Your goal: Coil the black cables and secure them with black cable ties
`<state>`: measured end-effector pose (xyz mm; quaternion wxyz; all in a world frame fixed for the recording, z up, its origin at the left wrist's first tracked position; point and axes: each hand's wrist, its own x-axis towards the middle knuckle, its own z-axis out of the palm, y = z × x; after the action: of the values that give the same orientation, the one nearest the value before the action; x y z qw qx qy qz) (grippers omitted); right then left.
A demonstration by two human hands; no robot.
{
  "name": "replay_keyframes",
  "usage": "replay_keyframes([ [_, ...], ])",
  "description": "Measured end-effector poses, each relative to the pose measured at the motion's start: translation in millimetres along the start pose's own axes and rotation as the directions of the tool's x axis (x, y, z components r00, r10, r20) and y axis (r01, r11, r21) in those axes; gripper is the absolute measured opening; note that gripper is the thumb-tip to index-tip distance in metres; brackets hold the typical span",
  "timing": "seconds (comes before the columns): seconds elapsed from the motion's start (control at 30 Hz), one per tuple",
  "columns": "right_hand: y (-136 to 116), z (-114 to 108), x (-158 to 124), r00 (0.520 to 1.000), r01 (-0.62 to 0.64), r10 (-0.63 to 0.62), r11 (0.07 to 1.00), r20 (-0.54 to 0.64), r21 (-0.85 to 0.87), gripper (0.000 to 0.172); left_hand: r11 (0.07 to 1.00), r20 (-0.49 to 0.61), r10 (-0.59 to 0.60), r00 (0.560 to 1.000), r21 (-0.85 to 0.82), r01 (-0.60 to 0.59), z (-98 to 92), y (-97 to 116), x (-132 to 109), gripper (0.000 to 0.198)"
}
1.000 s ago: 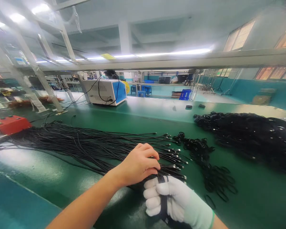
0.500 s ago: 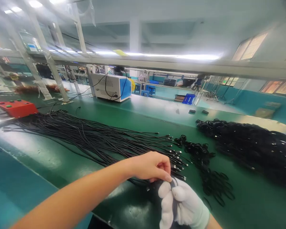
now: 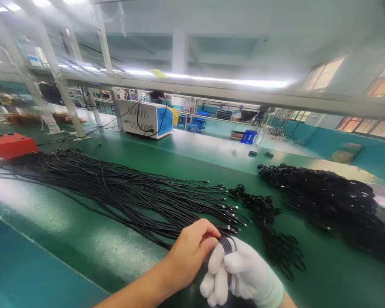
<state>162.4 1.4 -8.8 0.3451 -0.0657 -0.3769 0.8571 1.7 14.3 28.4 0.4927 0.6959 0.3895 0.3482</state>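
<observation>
Gripping a coiled black cable (image 3: 228, 245), the right hand (image 3: 244, 276), in a white glove, is closed around the loops at the bottom of the view, its fingers curled over them. The bare left hand (image 3: 192, 250) meets it from the left, thumb and fingertips pinched on the top of the same coil, so both hands clasp the one cable just above the near part of the green table (image 3: 83, 239). Just beyond the hands, a wide spread of loose straight cables (image 3: 125, 194) lies across the table, their plug ends pointing toward the hands. To the right of those ends lies a scatter of small black loops (image 3: 269, 222), and farther right a large heap of coiled cables (image 3: 327, 199). Far left sits a red box (image 3: 9, 144); at the back stands a white and blue machine (image 3: 147, 119).
</observation>
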Motion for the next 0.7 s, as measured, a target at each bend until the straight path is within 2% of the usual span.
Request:
replay_keyframes([
  [0.13, 0, 1, 0, 0.999, -0.046, 0.048, 0.997, 0.019, -0.068, 0.030, 0.995, 0.135, -0.051, 0.989, -0.081, 0.063, 0.8, 8, -6, 0.015],
  [0.2, 1, 0, 0, 0.998, -0.054, 0.058, 0.994, 0.030, -0.099, 0.027, 0.993, 0.149, -0.048, 0.988, -0.097, 0.063, 1.7, 11, -8, 0.016],
  [0.33, -1, -1, -3, 0.996, -0.073, 0.081, 0.971, 0.023, -0.228, 0.022, 1.000, 0.004, 0.002, 1.000, 0.018, -0.002, 9.0, 8, -14, 0.011],
  [0.4, -5, 1, -5, 0.995, -0.092, 0.096, 0.947, -0.003, -0.307, 0.025, 0.995, -0.055, 0.053, 0.997, 0.082, -0.048, 13.2, 3, -18, 0.013],
  [0.53, -23, 16, -11, 0.975, -0.219, 0.211, 0.848, -0.072, -0.482, 0.038, 0.971, -0.076, 0.173, 0.982, 0.178, -0.157, 18.0, -4, -23, 0.015],
  [0.6, -33, 26, -15, 0.955, -0.288, 0.277, 0.785, -0.106, -0.548, 0.036, 0.937, -0.085, 0.289, 0.954, 0.230, -0.264, 19.4, -7, -24, 0.017],
  [0.7, -43, 38, -21, 0.942, -0.324, 0.312, 0.747, -0.124, -0.581, 0.032, 0.825, -0.105, 0.519, 0.849, 0.320, -0.465, 22.8, -9, -24, 0.022],
])
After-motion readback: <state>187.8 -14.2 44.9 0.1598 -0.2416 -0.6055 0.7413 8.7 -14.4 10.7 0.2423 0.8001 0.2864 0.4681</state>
